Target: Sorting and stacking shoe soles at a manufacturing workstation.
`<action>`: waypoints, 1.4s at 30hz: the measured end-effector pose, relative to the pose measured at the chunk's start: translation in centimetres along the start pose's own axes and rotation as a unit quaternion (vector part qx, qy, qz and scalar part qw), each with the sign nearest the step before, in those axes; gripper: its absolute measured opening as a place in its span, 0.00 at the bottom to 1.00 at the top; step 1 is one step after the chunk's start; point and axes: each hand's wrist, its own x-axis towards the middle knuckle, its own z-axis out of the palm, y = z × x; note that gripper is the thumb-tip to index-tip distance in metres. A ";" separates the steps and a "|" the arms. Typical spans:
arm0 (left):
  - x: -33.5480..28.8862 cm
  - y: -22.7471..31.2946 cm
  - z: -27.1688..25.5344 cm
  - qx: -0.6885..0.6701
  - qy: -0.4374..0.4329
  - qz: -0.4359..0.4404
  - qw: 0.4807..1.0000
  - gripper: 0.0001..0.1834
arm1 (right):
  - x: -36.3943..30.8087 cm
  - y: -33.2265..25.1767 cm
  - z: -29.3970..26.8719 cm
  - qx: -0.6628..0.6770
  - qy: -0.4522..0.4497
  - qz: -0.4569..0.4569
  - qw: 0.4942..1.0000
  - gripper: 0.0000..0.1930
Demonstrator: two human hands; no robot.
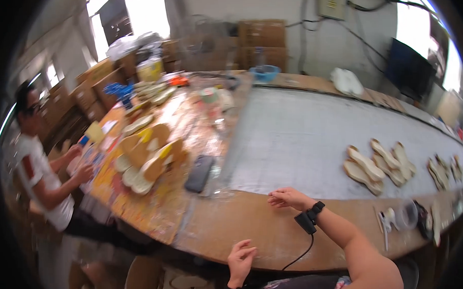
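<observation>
A grey-white panel (292, 137) is bordered along its near side by a brown board (275, 234). Cardboard boxes (262, 41) are stacked against a pale wall (267, 5), and a black screen (411, 69) is set at the far right. At the left, a co-worker (44, 186) is seen.

Shoe soles (364, 163) are grouped on the panel, well to the right of the right hand (289, 198); a dark phone (199, 173) is laid to its left. Nothing is held by either of the 2 hands: the right fingers are loosely bent, and the left hand (240, 259) is half curled near the board's front edge. Whether the board is touched cannot be told.
</observation>
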 end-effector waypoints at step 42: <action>-0.5 -4.3 4.7 0.401 0.108 0.203 0.887 0.03 | -14.2 13.1 -29.9 0.040 0.560 -0.037 0.827 0.20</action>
